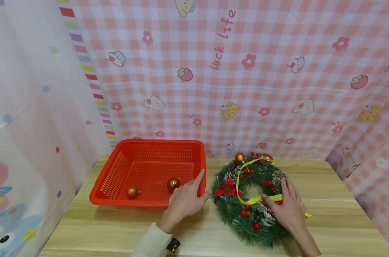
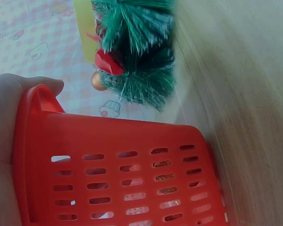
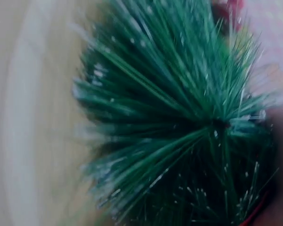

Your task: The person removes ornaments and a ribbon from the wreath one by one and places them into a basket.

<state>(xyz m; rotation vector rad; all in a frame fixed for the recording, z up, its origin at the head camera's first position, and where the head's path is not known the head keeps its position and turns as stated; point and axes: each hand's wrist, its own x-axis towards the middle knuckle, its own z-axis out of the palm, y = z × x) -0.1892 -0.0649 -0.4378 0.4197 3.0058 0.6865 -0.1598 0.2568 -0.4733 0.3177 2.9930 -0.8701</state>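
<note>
A green Christmas wreath (image 1: 228, 208) with pinecones, red berries, a red flower and gold baubles lies on the table's right half. A yellow ribbon (image 1: 238, 178) loops loosely across it. My right hand (image 1: 288, 208) grips the wreath's right side, thumb on the ribbon near the centre hole, fingers by a pinecone. To the left is a red plastic basket (image 1: 149, 203) with a gold bauble (image 1: 132, 192) and a copper bauble (image 1: 173, 184) inside. My left hand (image 1: 186, 201) rests on its front right rim, index finger and thumb straight; its other fingers are hidden.
The wooden table (image 1: 335, 214) backs onto a pink checked cloth (image 1: 213, 89). A white patterned cloth (image 1: 46, 107) hangs at the left. The basket and wreath stand side by side with a narrow gap between them.
</note>
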